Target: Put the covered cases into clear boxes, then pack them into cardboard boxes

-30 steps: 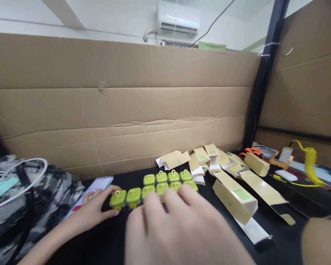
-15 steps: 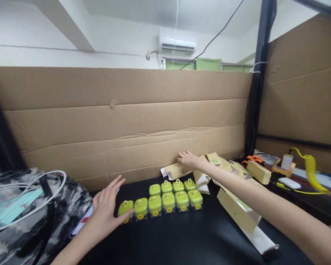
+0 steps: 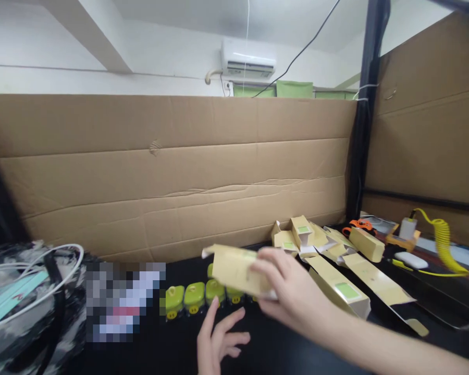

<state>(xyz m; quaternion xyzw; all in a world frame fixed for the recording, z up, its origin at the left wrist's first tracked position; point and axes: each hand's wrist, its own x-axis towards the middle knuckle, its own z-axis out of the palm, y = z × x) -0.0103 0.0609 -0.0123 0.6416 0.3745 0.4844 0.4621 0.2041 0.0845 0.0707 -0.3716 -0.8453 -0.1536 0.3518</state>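
Right hand (image 3: pixel 293 294) grips a flat tan paper box (image 3: pixel 234 268), fingers pinched on its end, holding it up over the row of green cases (image 3: pixel 195 296). Left hand (image 3: pixel 219 341) is open with fingers spread, just below the cases, touching nothing. The cases are small, shiny and rounded, on a black table (image 3: pixel 297 354). More folded paper boxes (image 3: pixel 336 284) lie in a heap to the right. A tall brown cardboard wall (image 3: pixel 172 172), creased, stands behind.

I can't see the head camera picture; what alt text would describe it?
A person's right hand holds a flat tan cardboard box above a row of small green cases on a black table. The left hand hovers open below; more flat boxes lie to the right.
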